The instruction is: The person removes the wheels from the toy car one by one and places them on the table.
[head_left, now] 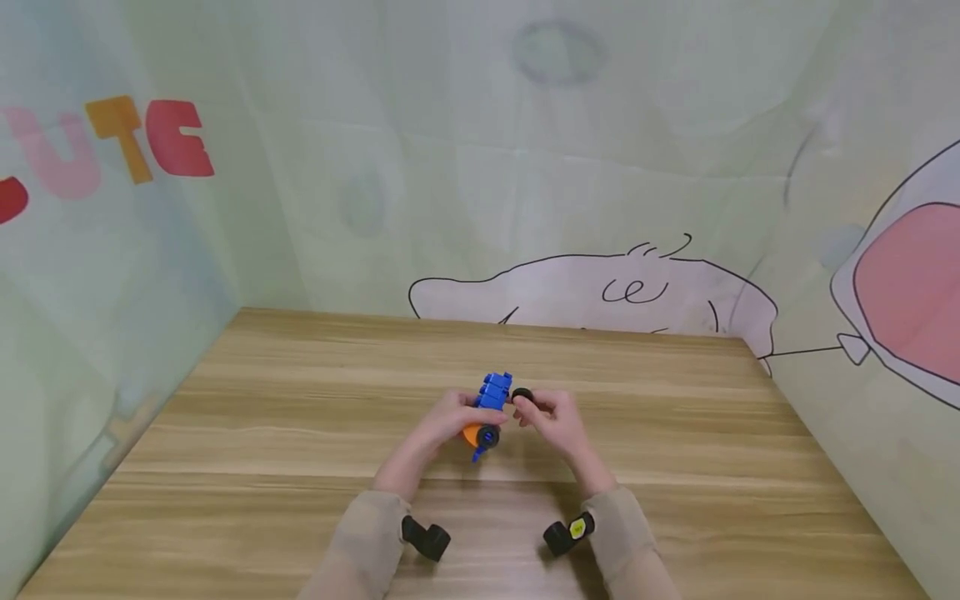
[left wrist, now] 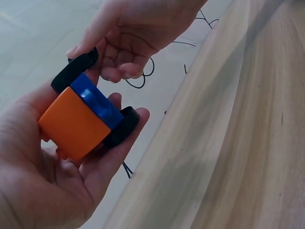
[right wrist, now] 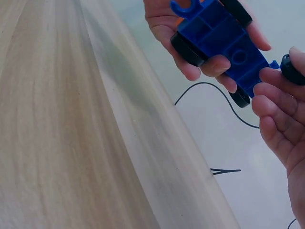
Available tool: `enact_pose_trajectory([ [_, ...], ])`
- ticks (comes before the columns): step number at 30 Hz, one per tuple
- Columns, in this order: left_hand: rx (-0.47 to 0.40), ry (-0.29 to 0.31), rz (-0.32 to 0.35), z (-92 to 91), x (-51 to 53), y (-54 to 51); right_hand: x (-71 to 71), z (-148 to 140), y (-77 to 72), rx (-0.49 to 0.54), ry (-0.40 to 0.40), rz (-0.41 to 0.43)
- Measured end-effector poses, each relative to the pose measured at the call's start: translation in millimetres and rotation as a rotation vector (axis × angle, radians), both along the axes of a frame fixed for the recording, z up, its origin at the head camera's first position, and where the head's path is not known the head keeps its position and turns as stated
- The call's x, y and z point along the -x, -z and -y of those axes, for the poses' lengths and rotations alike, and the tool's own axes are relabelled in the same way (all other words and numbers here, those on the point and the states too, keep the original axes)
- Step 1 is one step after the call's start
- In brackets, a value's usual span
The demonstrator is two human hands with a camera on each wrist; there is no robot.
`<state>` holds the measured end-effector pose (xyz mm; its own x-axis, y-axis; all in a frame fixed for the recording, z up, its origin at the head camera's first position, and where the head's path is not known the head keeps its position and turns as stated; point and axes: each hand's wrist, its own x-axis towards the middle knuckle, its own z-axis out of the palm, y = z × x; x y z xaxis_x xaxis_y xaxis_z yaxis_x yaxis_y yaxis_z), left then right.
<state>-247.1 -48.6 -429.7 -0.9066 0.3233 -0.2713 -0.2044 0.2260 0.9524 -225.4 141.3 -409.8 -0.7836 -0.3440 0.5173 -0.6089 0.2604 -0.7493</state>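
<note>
A toy car with a blue chassis (head_left: 492,393), an orange body (left wrist: 74,125) and black wheels is held up over the table. My left hand (head_left: 450,417) grips it around the body, thumb on one side and fingers on the other. In the right wrist view the car's blue underside (right wrist: 221,36) faces the camera, and a short blue axle end (right wrist: 274,64) sticks out bare. Close beside that end, my right hand (head_left: 557,423) pinches a loose black wheel (right wrist: 291,70) between thumb and fingers. The fingers partly cover this wheel.
Below both hands lies a wood-grain table (head_left: 300,400). Printed cloth walls (head_left: 450,192) stand along its back and sides. Each wrist wears a black camera mount, one at the left sleeve (head_left: 427,539) and one at the right sleeve (head_left: 567,533).
</note>
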Motion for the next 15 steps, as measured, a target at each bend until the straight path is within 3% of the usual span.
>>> enact_pose_trajectory([
  [7, -0.014, -0.022, 0.003, 4.0, 0.5, -0.8, -0.3, 0.6, -3.2, -0.049, 0.092, 0.032],
  [15, -0.019, -0.043, 0.0, 5.1, 1.6, 0.5, 3.6, -0.7, -0.2, -0.061, 0.078, 0.027],
])
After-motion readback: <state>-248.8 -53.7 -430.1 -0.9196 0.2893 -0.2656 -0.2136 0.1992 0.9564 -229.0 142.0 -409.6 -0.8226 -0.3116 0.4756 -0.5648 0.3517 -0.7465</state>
